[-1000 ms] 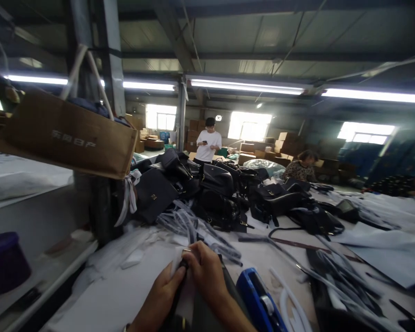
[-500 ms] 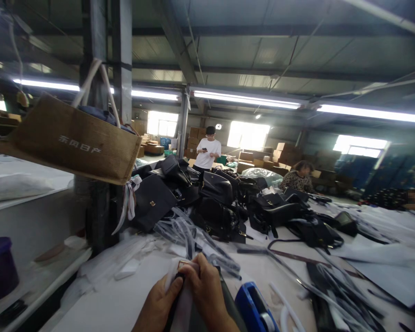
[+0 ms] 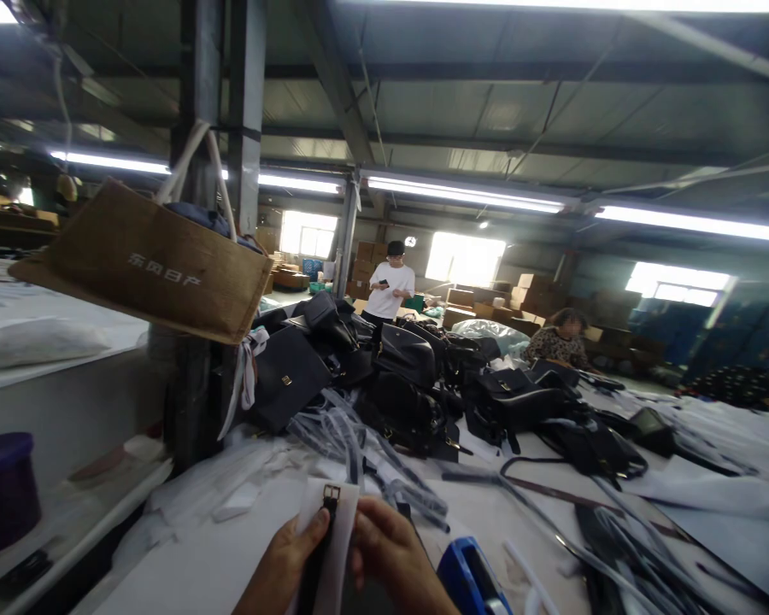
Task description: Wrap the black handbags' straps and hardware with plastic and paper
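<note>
From head height, the only view faces forward across the table (image 3: 487, 504).

The right hand (image 3: 394, 551) no longer covers the metal buckle (image 3: 331, 493); its fingers are now at the right edge of a white sheet (image 3: 342, 547), though blur makes it hard to say whether they pinch it. The buckle, mostly hidden by fingers one second ago, now shows whole at the top of a black strap (image 3: 314, 571). The sheet shows more fully behind both. The camera has tilted up and turned slightly left: a ceiling light (image 3: 551, 4) enters along the top edge, and the blue dispenser (image 3: 467, 576) sits lower, more cut off.
</note>
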A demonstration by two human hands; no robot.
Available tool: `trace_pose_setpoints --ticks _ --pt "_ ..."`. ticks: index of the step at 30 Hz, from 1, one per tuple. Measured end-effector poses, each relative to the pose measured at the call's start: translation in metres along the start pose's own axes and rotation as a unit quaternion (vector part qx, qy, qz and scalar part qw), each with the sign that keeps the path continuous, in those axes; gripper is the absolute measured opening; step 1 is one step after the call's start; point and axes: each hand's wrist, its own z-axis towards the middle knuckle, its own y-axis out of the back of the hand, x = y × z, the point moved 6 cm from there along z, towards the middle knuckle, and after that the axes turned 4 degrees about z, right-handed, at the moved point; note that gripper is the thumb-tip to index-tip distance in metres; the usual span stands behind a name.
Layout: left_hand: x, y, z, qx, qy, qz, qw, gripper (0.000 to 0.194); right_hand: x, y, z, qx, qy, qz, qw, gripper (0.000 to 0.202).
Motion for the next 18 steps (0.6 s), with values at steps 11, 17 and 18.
trace_pose_setpoints --ticks 11,17,18 --pt "0.004 -0.010 0.002 0.089 0.059 0.028 0.994 0.050 0.013 0.008 0.016 0.039 -0.023 0.006 0.999 0.042" --pt "-0.044 -0.028 -0.008 0.162 -0.047 0.159 0.973 0.047 0.020 0.010 0.019 0.049 -0.095 -0.049 0.993 0.045" --pt "-0.050 -0.031 -0.009 0.169 -0.068 0.175 0.968 0.046 0.019 0.011 0.020 0.039 -0.097 -0.055 0.993 0.045"
